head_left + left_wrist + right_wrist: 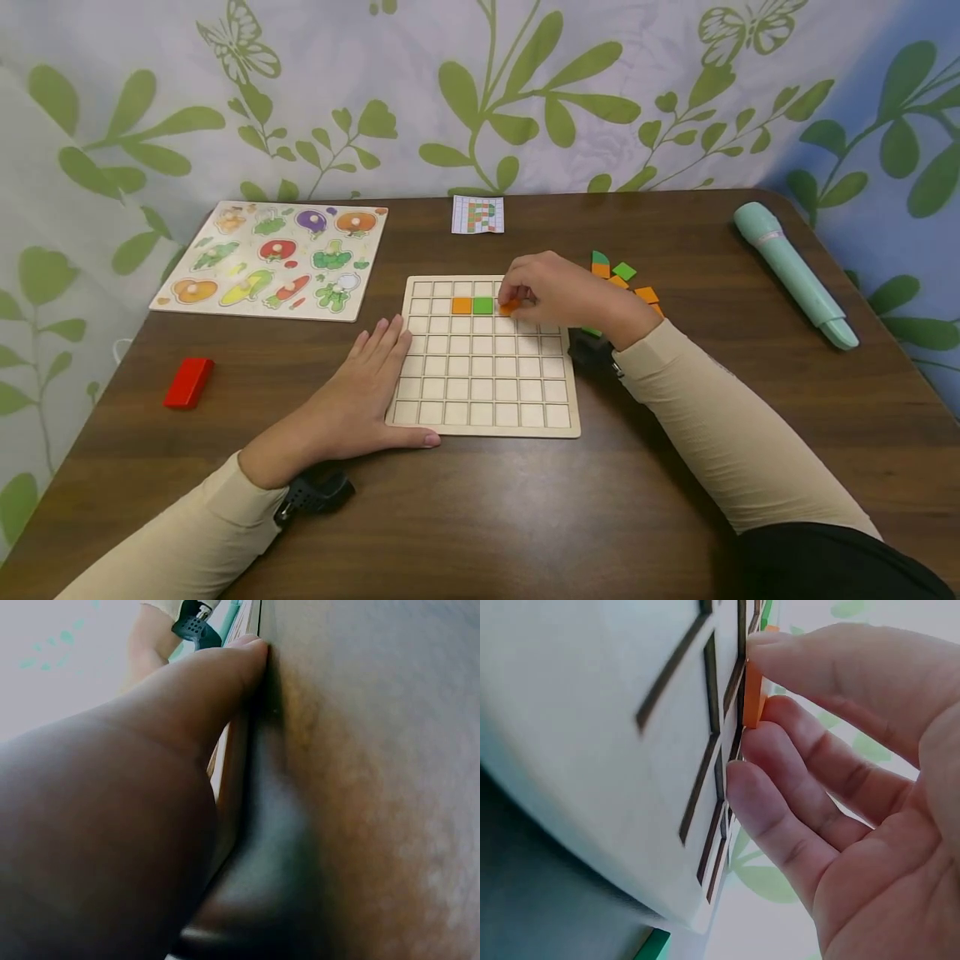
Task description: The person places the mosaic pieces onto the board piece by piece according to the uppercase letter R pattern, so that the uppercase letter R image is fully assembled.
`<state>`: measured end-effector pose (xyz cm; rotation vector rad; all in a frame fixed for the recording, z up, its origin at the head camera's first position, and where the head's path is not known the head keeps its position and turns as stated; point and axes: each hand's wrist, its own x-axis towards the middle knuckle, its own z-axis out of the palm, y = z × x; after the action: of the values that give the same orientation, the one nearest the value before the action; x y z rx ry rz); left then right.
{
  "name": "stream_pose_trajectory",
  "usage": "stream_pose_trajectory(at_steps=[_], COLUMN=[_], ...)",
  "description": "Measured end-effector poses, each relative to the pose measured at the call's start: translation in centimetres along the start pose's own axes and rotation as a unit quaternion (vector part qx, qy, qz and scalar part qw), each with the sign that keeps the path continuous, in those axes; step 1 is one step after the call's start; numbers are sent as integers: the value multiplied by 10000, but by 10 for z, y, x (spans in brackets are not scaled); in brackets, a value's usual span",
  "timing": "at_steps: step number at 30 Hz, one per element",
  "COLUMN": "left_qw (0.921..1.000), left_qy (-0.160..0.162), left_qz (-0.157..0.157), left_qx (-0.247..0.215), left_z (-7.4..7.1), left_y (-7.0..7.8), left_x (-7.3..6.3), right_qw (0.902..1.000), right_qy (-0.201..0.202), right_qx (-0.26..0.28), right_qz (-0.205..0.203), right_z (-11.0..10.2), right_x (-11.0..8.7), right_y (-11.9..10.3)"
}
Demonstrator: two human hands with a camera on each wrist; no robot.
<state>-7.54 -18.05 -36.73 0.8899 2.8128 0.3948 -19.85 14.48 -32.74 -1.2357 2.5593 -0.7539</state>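
Note:
A pale wooden grid board lies on the table. My left hand rests against its left side, fingers straight, thumb along the near edge. In the second row from the far side sit an orange square tile and, touching it on the right, a green square tile. My right hand pinches another orange tile between thumb and fingertips, low over the same row; the right wrist view shows it tilted at the board's surface. Fingers partly hide the tile in the head view.
Loose orange and green tiles lie right of the board, partly behind my right wrist. A small pattern card is at the back. A vegetable puzzle board and a red block are left; a mint-green microphone-shaped object is right.

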Motion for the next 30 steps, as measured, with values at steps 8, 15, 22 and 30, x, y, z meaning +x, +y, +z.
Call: stream_pose_trajectory(at_steps=[8, 15, 22, 30], left_qw=[10000, 10000, 10000, 10000], left_qy=[6, 48, -8, -25], left_qz=[6, 50, 24, 37], left_qx=[-27, -66, -32, 7], left_z=[0, -1, -2, -3], left_y=[1, 1, 1, 2], left_x=[-1, -1, -1, 0], right_qw=[10000, 9993, 9970, 9934], right_qy=[-35, 80, 228, 330], right_qx=[58, 191, 371, 519], right_qz=[62, 299, 633, 969], right_z=[-1, 2, 3, 4], right_x=[4, 4, 3, 2], right_y=[-1, 0, -2, -6])
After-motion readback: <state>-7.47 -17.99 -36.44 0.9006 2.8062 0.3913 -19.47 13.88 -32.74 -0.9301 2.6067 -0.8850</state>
